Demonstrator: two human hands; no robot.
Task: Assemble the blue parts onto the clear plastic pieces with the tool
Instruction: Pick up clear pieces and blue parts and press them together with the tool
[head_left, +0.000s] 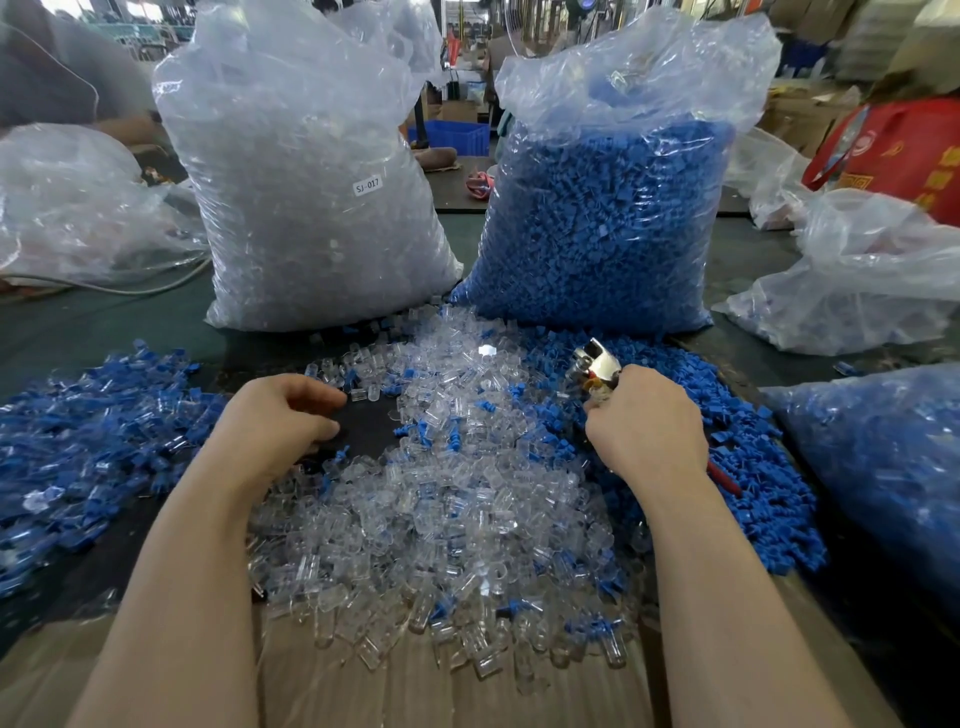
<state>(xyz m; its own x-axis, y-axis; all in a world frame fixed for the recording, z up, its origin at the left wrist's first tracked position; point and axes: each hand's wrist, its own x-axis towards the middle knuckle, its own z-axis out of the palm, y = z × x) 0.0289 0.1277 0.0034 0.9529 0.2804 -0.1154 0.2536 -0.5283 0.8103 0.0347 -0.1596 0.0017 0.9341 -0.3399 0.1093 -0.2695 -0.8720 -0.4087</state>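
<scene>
right hand (644, 421) has a closed grip around the metal tool (592, 364), whose shiny head sticks up and forward past the knuckles over the edge of the loose blue parts (737, 447). a red bit shows below the wrist, likely the tool's handle. left hand (275, 421) hovers palm down with fingers curled, fingertips near a small bare patch of dark bench (369, 421); whether that grip holds a piece cannot be told, as the fingers hide what is under them.

clear plastic pieces (441, 519) lie in a wide heap between the two forearms, with a few stray blue parts mixed in. the loose blue parts form a band to the right of that heap. a pile of blue-and-clear pieces (93, 431), seemingly already joined, sits to the left.

judging by this, the step in hand is picking up the next pair: the left hand seems to be reaching for a clear piece while the tool waits. the next move calls for bringing a clear piece and a blue part together at the tool head, lined up squarely before pressing.

behind stand a tall bag of clear pieces (311, 182) and a tall bag of blue parts (608, 208), and another bag of blue (883, 467) lies at far right.
</scene>
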